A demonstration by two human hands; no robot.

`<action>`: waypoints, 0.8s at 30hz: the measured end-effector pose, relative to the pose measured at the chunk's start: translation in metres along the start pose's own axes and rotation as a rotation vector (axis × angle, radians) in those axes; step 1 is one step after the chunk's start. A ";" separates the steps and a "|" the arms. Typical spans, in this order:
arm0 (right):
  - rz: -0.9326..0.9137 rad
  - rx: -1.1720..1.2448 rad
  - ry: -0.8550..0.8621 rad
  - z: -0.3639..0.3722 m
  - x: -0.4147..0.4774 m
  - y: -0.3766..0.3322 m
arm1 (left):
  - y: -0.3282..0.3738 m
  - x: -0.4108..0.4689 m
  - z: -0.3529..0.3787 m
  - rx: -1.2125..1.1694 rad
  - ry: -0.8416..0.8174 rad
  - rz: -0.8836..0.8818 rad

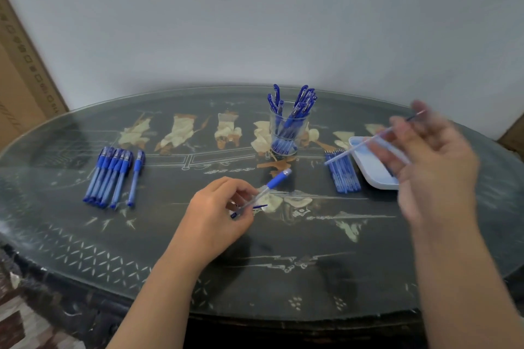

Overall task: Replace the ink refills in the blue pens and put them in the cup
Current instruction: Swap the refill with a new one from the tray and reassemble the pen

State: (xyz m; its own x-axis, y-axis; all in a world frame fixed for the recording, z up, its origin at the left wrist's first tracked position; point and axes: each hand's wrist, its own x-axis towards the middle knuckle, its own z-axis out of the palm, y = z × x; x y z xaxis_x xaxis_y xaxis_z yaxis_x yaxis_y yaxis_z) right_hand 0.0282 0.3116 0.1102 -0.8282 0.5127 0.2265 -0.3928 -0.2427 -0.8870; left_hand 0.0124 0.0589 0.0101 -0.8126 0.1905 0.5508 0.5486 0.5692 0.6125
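The left hand (218, 207) grips a clear plastic pen barrel with a blue rubber grip (272, 183) just above the middle of the dark oval glass-topped table (312, 249). Its fingers are curled round the barrel's rear half. The grip end is tilted up and points toward the clear glass cup (304, 133).

The right hand (425, 156) is raised and motion-blurred. It holds a thin pale ink refill (357, 147) between thumb and fingers, though the exact finger placement cannot be made out. The refill slants over the pale blue rectangular plastic tray (377, 185) at the right of the table.

A bundle of blue loose refills (343, 176) lies flat just beside the tray's left edge. The cup stands upright at the far centre, well apart from both hands, with capped blue pens (300, 99) standing in it, caps up.

At the left, a row of capped blue pens (109, 176) lies side by side and touching. A single capped blue pen (136, 176) lies just to the right of the row.

A brown cardboard box (17, 79) stands beyond the table's left end.
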 end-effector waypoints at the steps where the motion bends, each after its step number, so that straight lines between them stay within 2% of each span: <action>1: -0.042 0.007 0.011 -0.002 0.011 -0.010 | -0.001 0.002 -0.001 -0.054 0.044 -0.059; 5: -0.065 -0.166 -0.026 0.008 0.054 -0.024 | -0.003 0.016 0.000 -0.450 0.269 -0.418; 8: 0.038 -0.409 -0.086 0.021 0.080 0.003 | -0.010 0.024 0.003 -0.624 0.392 -0.537; 12: 0.207 -0.689 -0.182 0.023 0.110 0.059 | -0.023 0.024 0.012 -0.668 0.494 -0.588; 15: 0.321 -0.791 -0.165 0.020 0.126 0.091 | -0.033 0.023 0.018 -0.677 0.500 -0.592; 24: 0.391 -0.976 -0.145 0.018 0.143 0.131 | -0.038 0.024 0.021 -0.711 0.492 -0.592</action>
State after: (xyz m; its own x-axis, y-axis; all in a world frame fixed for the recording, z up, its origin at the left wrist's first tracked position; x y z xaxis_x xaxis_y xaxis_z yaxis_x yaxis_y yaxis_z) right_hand -0.1490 0.3385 0.0336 -0.8927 0.4229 -0.1557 0.3489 0.4299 -0.8327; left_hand -0.0323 0.0589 -0.0121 -0.9068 -0.4022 0.1262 0.2080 -0.1666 0.9638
